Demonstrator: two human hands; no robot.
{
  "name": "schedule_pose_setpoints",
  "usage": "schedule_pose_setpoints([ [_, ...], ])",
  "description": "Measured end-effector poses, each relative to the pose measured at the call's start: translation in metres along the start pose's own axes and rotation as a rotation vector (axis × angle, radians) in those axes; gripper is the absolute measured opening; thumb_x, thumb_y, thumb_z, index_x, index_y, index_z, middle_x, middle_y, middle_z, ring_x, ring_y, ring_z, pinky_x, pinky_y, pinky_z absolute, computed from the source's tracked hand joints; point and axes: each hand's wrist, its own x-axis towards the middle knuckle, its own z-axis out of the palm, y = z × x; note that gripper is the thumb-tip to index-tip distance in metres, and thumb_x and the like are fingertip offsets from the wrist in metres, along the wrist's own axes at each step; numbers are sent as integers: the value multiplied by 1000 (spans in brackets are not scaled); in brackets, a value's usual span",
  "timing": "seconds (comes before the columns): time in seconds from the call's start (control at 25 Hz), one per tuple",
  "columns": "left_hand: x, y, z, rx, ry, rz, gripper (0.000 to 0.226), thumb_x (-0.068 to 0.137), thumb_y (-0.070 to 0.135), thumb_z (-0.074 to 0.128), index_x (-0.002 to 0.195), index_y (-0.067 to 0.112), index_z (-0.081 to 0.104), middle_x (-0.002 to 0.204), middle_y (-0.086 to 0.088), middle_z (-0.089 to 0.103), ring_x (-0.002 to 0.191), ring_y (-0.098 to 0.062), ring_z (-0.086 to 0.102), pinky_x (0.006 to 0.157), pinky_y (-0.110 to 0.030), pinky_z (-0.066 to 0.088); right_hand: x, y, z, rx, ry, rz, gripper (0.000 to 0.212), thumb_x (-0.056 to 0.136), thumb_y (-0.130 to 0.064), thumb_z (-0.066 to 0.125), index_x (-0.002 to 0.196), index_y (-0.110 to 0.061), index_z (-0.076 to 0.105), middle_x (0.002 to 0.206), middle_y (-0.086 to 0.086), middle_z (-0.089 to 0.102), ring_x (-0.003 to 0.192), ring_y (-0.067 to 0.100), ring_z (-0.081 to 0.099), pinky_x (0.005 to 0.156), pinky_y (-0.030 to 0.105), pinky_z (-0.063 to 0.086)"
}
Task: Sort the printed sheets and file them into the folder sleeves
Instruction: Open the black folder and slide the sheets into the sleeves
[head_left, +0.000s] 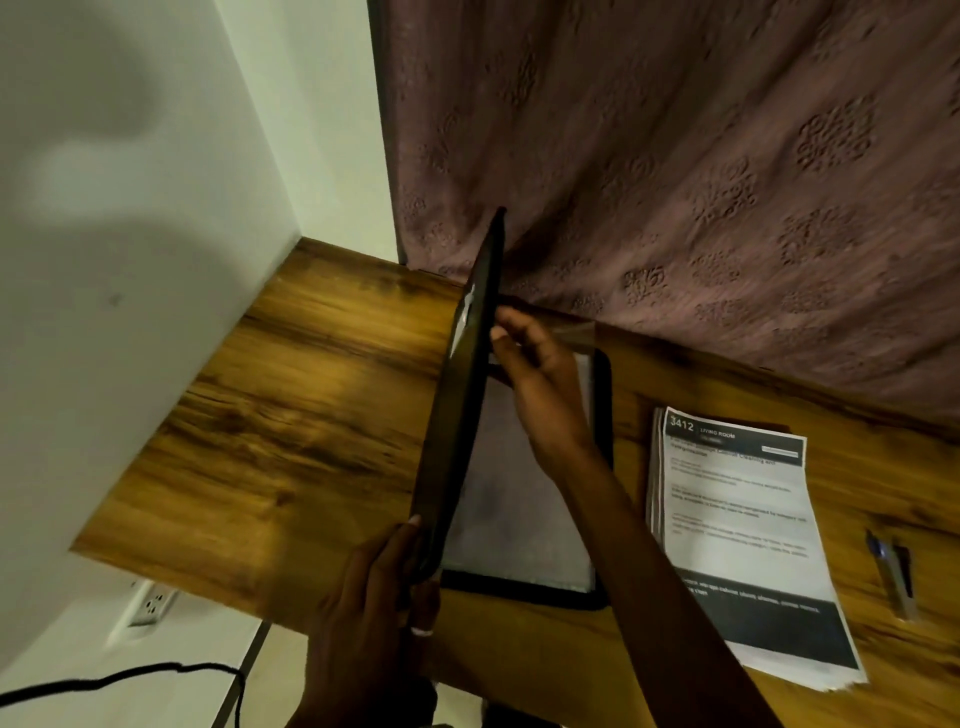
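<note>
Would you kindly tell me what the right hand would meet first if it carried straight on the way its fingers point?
Most likely the raised folder cover: the right hand points up-left with fingertips at the cover's inner face, though blur hides whether they touch.

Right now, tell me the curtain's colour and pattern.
The curtain is dusky mauve with raised floral motifs; best in head view.

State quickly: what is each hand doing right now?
Left hand: grips the folder cover at its lower edge.
Right hand: seems to pinch the clear sleeve near the cover's top.
</note>
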Motion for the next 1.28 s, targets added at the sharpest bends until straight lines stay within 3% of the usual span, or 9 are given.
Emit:
schedule_pose_setpoints([
  [0.08, 7, 2, -15, -56, 63, -110, 43, 99, 44, 52, 129, 13, 48, 115, 4, 57, 74, 2, 59, 55, 2, 39, -4, 6, 25, -125, -7, -50, 30, 98, -24, 58, 125, -15, 65, 123, -3, 67, 113, 4, 61, 101, 29, 50],
  [0.16, 11, -3, -24, -125, 159, -283, 46, 89, 32, 62, 130, 14, 51, 112, -3, 62, 71, 6, 55, 49, -4, 40, -10, 15, 48, -259, -68, -123, 32, 98, -20, 57, 129, -14, 63, 128, -4, 63, 115, -3, 56, 100, 17, 45],
  [0.28, 21, -26, -37, -115, 248, -417, 50, 93, 34, 65, 131, 4, 54, 114, -19, 66, 86, -25, 65, 66, -27, 50, -17, 41, 79, -644, -156, -397, 35, 100, -21, 52, 132, -12, 61, 142, 4, 54, 137, 14, 43, 112, 33, 38],
  [0.4, 31, -50, -49, -122, 345, -454, 50, 93, 25, 69, 133, 1, 52, 114, -13, 66, 91, -24, 60, 66, -8, 47, -20, 62, 100, -901, -131, -547, 36, 101, -28, 44, 125, -10, 65, 147, 9, 50, 146, 24, 29, 114, 42, 33],
  [0.6, 25, -88, -55, -247, 448, -590, 57, 90, 15, 72, 140, 11, 45, 129, -2, 54, 114, -24, 56, 74, -17, 49, -28, 80, 126, -831, -303, -366, 53, 104, -36, 39, 147, -6, 40, 159, 13, 27, 150, 27, 16, 119, 43, 25],
  [0.84, 18, -157, -48, -300, 432, -794, 59, 88, 18, 74, 138, 22, 41, 134, -7, 54, 123, -25, 52, 99, -47, 47, -43, 140, 111, -1213, -504, -99, 64, 104, -44, 29, 156, -11, 13, 164, 11, 3, 151, 32, 2, 117, 58, 17],
  [1.0, 16, -195, -38, -138, 286, -847, 64, 82, 37, 74, 134, 10, 49, 126, -19, 56, 116, -42, 55, 93, -58, 50, -52, 160, 107, -1358, -518, -110, 64, 104, -47, 25, 156, -14, 9, 165, 7, -2, 151, 30, -2, 116, 61, 14],
  [1.12, 14, -207, -26, 108, 141, -915, 68, 89, 25, 73, 141, -1, 37, 134, -34, 43, 121, -54, 41, 97, -61, 40, -54, 169, 106, -1390, -484, -125, 64, 103, -49, 24, 156, -16, 11, 165, 5, 1, 152, 28, -1, 117, 61, 13],
  [1.28, 12, -207, -14, 349, 54, -798, 63, 90, 24, 70, 138, -1, 40, 136, -34, 40, 122, -56, 36, 97, -63, 36, -57, 177, 106, -1406, -455, -141, 62, 103, -49, 23, 156, -17, 14, 165, 4, 4, 152, 26, 1, 117, 59, 14],
])
